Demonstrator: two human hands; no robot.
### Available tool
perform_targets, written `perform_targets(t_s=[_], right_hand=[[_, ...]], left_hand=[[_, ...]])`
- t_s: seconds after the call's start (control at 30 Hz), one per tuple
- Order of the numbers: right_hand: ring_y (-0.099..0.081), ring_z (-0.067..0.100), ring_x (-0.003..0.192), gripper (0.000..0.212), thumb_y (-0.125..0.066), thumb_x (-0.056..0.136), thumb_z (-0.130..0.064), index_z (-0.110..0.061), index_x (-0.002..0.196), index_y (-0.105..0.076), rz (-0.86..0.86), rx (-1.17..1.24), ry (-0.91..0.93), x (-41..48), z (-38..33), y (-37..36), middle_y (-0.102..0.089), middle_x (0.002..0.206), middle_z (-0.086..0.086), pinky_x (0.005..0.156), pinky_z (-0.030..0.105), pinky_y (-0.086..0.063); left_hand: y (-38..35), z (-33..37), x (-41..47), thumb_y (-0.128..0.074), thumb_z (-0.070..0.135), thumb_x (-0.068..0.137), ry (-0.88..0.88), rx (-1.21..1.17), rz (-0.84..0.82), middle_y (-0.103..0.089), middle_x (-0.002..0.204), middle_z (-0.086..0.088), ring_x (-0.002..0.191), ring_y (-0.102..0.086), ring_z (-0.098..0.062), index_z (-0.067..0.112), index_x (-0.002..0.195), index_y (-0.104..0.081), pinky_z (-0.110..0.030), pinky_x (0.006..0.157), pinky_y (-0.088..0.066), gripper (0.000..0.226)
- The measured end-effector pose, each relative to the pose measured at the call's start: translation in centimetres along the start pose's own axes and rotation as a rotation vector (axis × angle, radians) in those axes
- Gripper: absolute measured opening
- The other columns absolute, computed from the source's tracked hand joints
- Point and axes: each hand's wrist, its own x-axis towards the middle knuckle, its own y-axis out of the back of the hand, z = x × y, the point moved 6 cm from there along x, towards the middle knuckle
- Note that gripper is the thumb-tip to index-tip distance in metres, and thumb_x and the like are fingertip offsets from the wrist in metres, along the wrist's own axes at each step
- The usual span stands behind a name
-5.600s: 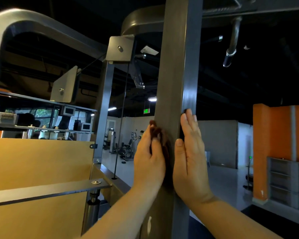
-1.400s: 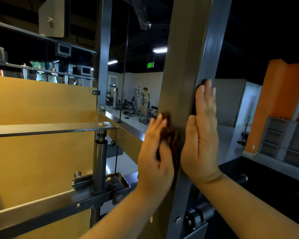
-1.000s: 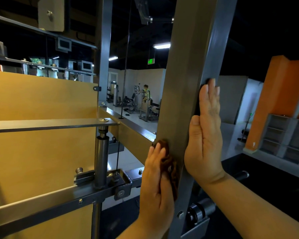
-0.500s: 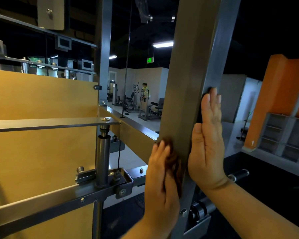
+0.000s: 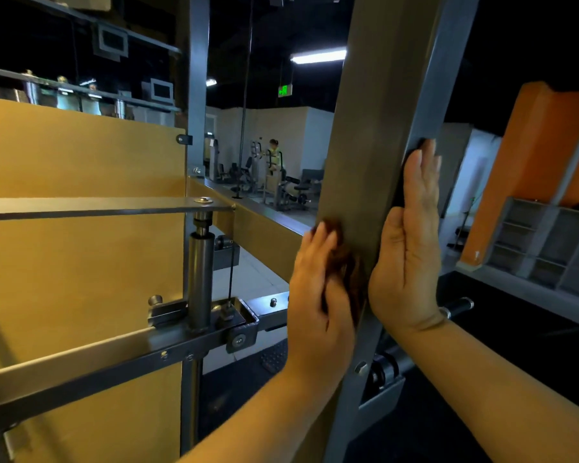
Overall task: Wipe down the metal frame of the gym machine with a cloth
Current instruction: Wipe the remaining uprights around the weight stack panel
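While the left hand [image 5: 318, 289] presses a dark brown cloth [image 5: 346, 262] against the front face of the grey metal post [image 5: 365, 128], the right hand [image 5: 408, 248] lies flat on the post's right side, just beside it. The left fingers [image 5: 320, 233] run nearly straight up over the cloth, pushing it onto the metal rather than clutching it, though blur softens their outline. The cloth is bunched between that palm and the post, with a tuft showing above the fingertips. The right hand grasps nothing, its fingers straight and together; a dark patch sits under their tips, and I cannot tell what it is. To the left stands a yellow panel [image 5: 81, 155] crossed by a flat steel bar [image 5: 97, 205], with a steel cylinder [image 5: 199, 282] upright below the bar's end. Far behind are a green sign [image 5: 284, 91], a ceiling light [image 5: 318, 56], an orange wall [image 5: 532, 155] and grey shelves [image 5: 549, 248]
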Motion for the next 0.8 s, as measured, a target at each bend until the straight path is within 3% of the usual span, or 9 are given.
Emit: perform_targets(t_s=[0.13,0.4,0.6,0.7,0.8], right_hand=[[0.001,0.022,0.159,0.051,-0.028,0.109,-0.008,-0.008,0.158,-0.013,-0.012,-0.031,-0.01,-2.5,0.3,-0.5,-0.008,0.168,0.003,0.129,0.042,-0.006],[0.0,0.022,0.16,0.051,-0.026,0.109,-0.014,-0.008,0.159,-0.014,0.008,-0.08,-0.033,-2.9,0.0,-0.6,-0.008,0.169,0.004,0.129,0.043,-0.008],[-0.001,0.023,0.16,0.051,-0.026,0.109,-0.014,-0.009,0.158,-0.014,0.017,-0.08,-0.038,-3.0,0.1,-0.6,-0.01,0.169,0.01,0.129,0.043,-0.008],[-0.001,0.025,0.159,0.052,-0.027,0.109,-0.015,-0.006,0.159,-0.015,0.013,-0.094,-0.03,-2.9,0.2,-0.5,-0.01,0.17,0.015,0.129,0.049,-0.009],[-0.003,0.028,0.159,0.053,-0.028,0.108,-0.015,-0.007,0.159,-0.014,0.015,-0.11,-0.006,-2.9,0.1,-0.5,-0.009,0.169,0.012,0.127,0.057,-0.013]], left_hand=[[1.4,-3.3,-5.7,-0.036,0.021,0.105,0.149,-0.013,0.018,-0.032,0.167,0.014,0.159,-0.021,-0.02,0.029,0.156,-0.043,-0.061,0.124,-0.027,0.053],[1.0,0.0,1.6,-0.037,0.009,0.103,0.048,0.008,-0.009,-0.038,0.159,0.018,0.155,-0.029,-0.01,0.037,0.149,-0.036,-0.04,0.127,-0.026,0.054],[1.3,-2.7,-4.5,-0.034,0.017,0.104,0.085,0.042,-0.072,-0.032,0.167,0.013,0.159,-0.018,-0.013,0.029,0.155,-0.034,-0.041,0.129,-0.02,0.053],[0.8,-1.5,-1.3,-0.034,0.016,0.104,0.07,0.019,-0.069,-0.034,0.167,0.003,0.159,-0.021,-0.016,0.018,0.157,-0.037,-0.05,0.128,-0.024,0.053],[0.1,0.3,2.4,-0.036,0.013,0.104,0.035,0.009,-0.074,-0.034,0.167,-0.001,0.158,-0.021,-0.016,0.012,0.158,-0.037,-0.048,0.128,-0.024,0.053]])
